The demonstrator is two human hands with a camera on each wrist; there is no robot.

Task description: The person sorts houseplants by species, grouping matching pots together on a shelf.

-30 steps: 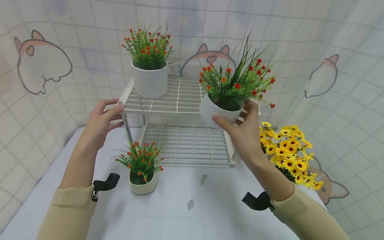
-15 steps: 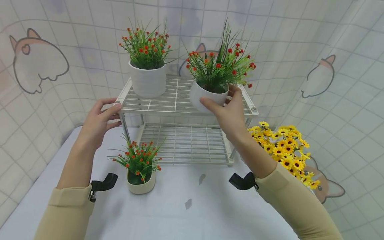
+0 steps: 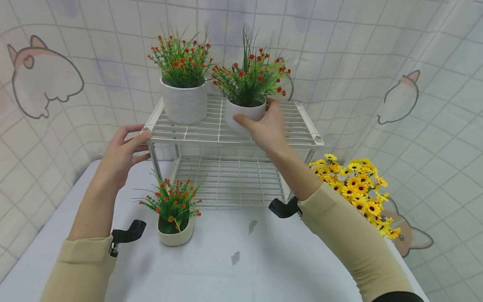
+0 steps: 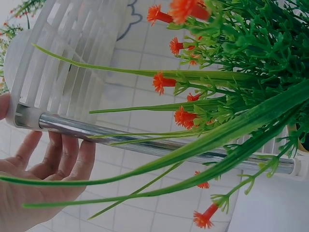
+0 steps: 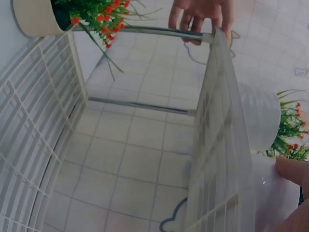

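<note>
My right hand [image 3: 266, 128] grips a white flowerpot [image 3: 245, 113] of red flowers and grass, thumb in front and fingers at its right side. The pot stands upright at the upper shelf of a white wire rack [image 3: 181, 135]; whether its base touches the wires cannot be told. Left of it stands another white pot [image 3: 185, 102] with orange-red flowers. My left hand [image 3: 122, 153] holds the rack's front left corner, thumb on top and fingers beneath, beside the metal post [image 4: 135, 140]. A small cream pot [image 3: 176, 237] of orange-red flowers stands on the table, before the rack's left side.
Yellow flowers [image 3: 354, 188] stand right of the rack, their container hidden. The rack's lower wire shelf [image 3: 230, 180] sits low over the white-covered table [image 3: 286, 260]. A curtain with a printed grid [image 3: 351, 50] hangs close behind. Two grey patches [image 3: 235, 258] mark the tablecloth.
My right hand has carried the white pot leftward and lower over the upper shelf, and the pot has gone from tilted to upright. My left hand stays at the rack's corner.
</note>
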